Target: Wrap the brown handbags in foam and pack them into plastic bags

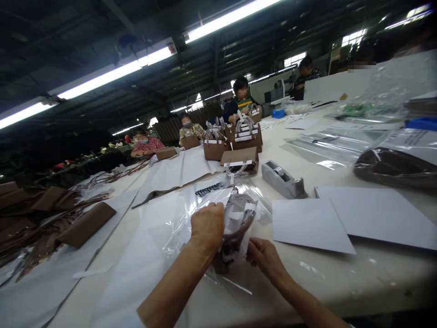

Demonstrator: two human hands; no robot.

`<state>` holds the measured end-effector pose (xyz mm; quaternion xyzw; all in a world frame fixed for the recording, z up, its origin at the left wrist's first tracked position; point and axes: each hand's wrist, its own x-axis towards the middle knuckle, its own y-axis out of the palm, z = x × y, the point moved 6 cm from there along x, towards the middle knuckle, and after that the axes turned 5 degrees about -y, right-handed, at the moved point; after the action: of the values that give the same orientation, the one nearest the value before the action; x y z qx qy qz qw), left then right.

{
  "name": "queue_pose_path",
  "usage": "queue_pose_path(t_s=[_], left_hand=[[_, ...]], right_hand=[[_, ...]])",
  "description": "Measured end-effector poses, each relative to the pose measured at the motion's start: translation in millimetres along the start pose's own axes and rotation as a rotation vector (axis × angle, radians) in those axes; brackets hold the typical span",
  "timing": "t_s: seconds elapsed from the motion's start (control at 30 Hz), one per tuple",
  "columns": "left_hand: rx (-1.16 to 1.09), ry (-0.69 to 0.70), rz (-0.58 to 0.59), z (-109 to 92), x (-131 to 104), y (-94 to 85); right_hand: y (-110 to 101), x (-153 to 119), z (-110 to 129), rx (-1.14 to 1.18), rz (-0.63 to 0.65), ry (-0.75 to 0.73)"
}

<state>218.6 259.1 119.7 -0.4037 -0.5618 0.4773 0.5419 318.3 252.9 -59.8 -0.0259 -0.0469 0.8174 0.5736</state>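
Note:
In front of me a brown handbag [235,239] with wrapped handles sits partly inside a clear plastic bag [184,223] on the white table. My left hand [208,225] is closed in a fist at the handbag's left, gripping the plastic bag. On the other side, my right hand [264,256] has its fingers curled against the right edge of the handbag and plastic; what they pinch is hidden. Just beyond lies another brown handbag [241,159], its wrapped handles toward me.
A grey tape dispenser [283,180] and white cards [310,225] lie to the right, with clear plastic bags [334,146] behind. Several brown handbags [216,149] stand farther back. Brown pieces with straps [87,223] pile up at left. Co-workers sit along the far side.

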Motion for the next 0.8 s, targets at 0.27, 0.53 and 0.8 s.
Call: queue_pose_path(t_s=[0.27,0.53,0.8], left_hand=[[-0.279,-0.048,-0.103,42,55,-59.3],[-0.79,-0.323,-0.115,97,87,-109.5],[-1.08,-0.327,-0.073,86,61,-114.0]], right_hand=[[-26,63,97,-0.365,0.085,-0.178],[-65,101,259,-0.772,0.18,-0.3],[-97,75,332,-1.086,0.032,-0.416]])
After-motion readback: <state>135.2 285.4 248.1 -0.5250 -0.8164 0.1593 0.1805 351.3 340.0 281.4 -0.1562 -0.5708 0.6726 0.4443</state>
